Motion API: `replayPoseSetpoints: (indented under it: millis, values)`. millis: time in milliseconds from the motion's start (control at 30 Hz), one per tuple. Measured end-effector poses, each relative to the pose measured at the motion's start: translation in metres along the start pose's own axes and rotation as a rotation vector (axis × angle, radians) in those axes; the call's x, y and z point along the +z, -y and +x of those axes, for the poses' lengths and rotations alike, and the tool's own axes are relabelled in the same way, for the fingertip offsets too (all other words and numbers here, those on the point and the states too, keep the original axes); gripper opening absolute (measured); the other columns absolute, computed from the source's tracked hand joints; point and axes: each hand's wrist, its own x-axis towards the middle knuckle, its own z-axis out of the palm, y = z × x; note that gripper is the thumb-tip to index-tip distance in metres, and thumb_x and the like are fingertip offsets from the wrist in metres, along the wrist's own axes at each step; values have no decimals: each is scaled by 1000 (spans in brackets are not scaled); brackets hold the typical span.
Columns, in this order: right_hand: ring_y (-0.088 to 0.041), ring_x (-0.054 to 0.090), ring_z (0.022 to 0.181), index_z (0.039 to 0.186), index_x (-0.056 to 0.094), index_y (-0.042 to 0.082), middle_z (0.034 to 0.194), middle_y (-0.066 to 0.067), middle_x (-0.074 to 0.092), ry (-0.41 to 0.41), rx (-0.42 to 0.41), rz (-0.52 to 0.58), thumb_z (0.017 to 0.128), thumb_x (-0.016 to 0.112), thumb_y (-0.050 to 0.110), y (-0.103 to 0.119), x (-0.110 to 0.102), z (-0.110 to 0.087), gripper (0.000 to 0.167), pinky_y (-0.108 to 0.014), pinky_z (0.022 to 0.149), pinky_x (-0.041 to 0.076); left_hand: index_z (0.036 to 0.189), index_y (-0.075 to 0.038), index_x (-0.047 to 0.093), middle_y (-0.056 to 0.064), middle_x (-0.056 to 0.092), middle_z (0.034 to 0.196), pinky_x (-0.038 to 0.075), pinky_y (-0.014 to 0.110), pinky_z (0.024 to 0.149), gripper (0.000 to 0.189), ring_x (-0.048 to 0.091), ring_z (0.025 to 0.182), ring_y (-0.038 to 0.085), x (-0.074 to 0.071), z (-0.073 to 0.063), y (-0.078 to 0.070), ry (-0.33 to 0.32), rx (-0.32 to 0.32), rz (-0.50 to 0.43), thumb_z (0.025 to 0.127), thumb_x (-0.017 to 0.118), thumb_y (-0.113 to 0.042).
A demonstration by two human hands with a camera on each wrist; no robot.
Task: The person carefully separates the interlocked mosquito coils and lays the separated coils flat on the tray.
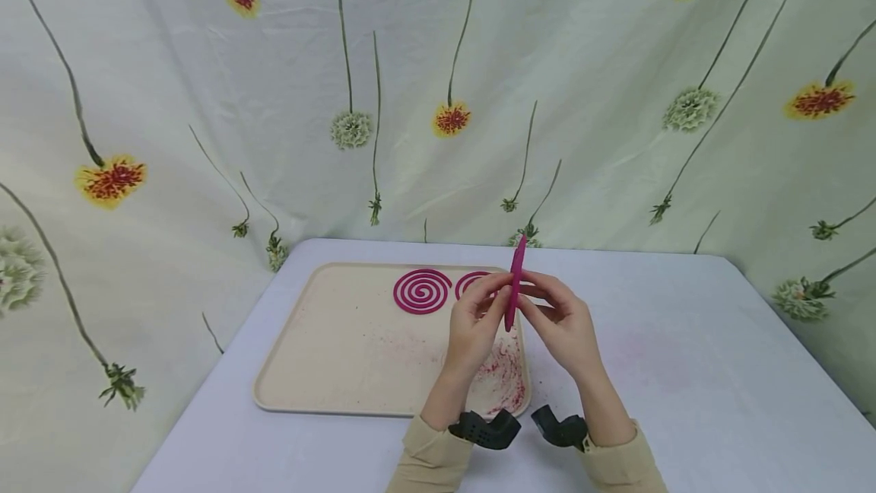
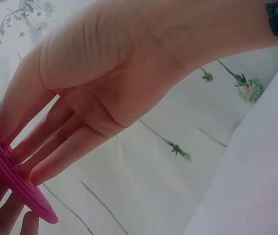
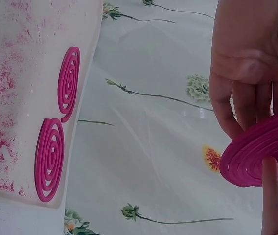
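Upright and edge-on in the head view, a magenta mosquito coil is held between both hands above the right end of the tray. On one side my left hand pinches it with thumb and fingers. My right hand grips it from the opposite side. Its flat, tightly wound spiral shows in the right wrist view. Left thumb and fingertips meet the coil's face in the left wrist view. Two more magenta coils lie side by side at the tray's back, the right one partly hidden by my left hand.
A beige tray with a raised rim lies on the white-covered table. Magenta crumbs and smears mark its right end. Behind hangs a flower-printed cloth. Each wrist carries a black camera mount.
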Motion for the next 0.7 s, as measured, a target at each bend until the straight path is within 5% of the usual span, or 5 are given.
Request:
replayPoseSetpoints:
  millis: [500,700]
  values:
    - [-5,62,98,120,61,-1,115,-19,62,5,-15,-16,83,65,-6,-1,-4,0,37,-25,78,53,111,9,64,20,58,112,52,34,86,24,56,103,28,-4,1,2,32,-34,-77,93,57,-3]
    - [-8,63,99,121,61,0,114,-17,63,16,-47,-52,82,66,-6,-2,-1,0,39,-25,75,54,110,8,65,19,60,111,54,33,81,23,57,99,28,-5,1,-1,11,-15,14,92,57,-5]
